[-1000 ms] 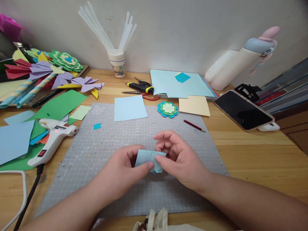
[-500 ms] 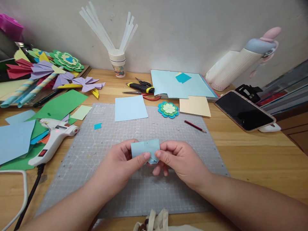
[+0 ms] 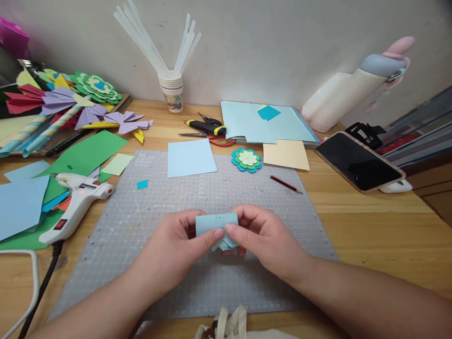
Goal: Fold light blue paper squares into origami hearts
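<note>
A folded light blue paper is held between both hands above the grey cutting mat. My left hand pinches its left side, thumb lying across the front. My right hand grips the right side, its thumb tip close to the left thumb. Small angled folds show along the paper's lower edge; its back is hidden by the fingers. Beyond the hands lie a light blue square sheet, a layered paper flower and a red and black pencil.
A white hot glue gun with a black cord lies at left on coloured paper. Paper cups with white sticks stand by the wall, near scissors and a black and yellow cutter. A phone lies at right.
The folded paper has come slightly nearer to me and levelled out. My right fingers have curled behind it, and the right thumb now presses its front.
</note>
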`<state>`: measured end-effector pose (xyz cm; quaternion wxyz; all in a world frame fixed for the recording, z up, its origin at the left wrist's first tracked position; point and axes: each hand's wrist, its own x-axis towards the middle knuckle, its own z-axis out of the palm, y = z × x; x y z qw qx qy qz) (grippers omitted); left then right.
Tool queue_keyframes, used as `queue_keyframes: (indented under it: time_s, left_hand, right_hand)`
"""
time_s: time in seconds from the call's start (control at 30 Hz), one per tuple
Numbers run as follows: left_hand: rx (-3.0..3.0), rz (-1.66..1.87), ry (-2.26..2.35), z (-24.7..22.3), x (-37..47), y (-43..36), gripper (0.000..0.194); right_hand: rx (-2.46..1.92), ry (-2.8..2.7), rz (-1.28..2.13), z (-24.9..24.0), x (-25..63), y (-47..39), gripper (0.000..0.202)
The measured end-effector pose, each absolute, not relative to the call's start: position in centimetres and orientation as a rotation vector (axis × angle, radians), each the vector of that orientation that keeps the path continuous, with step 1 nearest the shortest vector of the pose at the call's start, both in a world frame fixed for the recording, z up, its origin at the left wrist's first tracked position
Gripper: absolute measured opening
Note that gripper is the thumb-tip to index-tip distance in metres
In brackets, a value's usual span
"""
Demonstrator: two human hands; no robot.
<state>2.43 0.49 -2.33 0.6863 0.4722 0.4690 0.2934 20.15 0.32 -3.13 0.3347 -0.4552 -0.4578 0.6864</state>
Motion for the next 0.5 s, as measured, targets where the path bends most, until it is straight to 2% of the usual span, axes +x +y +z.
queue_keyframes:
  time_s: [0.2,0.5]
  left_hand:
    - [1.037,0.626,1.006,-2.57,2.43,0.54,0.014]
    - [1.02,0.642,0.965,-2.74,2.33,0.62,0.011]
  right_hand:
    - [-1.21,-1.195,1.79,-3.08,20.23,0.37,0.039]
    - [-1.222,-1.156,1.804,-3.05,20.37,0.32,0.038]
